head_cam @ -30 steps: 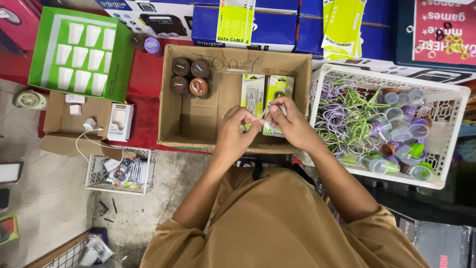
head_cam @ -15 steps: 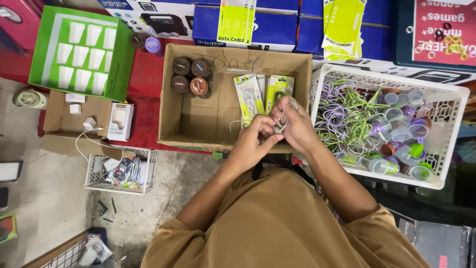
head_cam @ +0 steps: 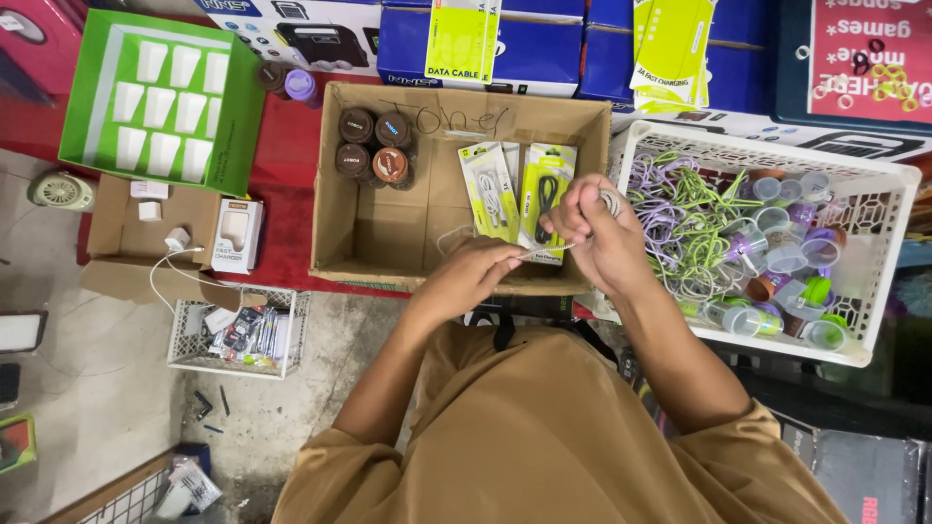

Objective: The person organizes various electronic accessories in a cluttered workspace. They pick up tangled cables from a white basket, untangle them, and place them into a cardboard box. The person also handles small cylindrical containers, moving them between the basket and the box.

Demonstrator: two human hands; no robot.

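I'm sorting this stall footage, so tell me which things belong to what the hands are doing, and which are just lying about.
In hand:
left hand and right hand, both on a white cable
cardboard box below them
cable packs in the box

Lying about:
round brown cases
white crate of loose cables and small tubs
green tray
small wire basket

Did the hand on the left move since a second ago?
Yes. The left hand slid down from the packaged cables toward the near wall of the brown cardboard box, pinching a thin white cable.
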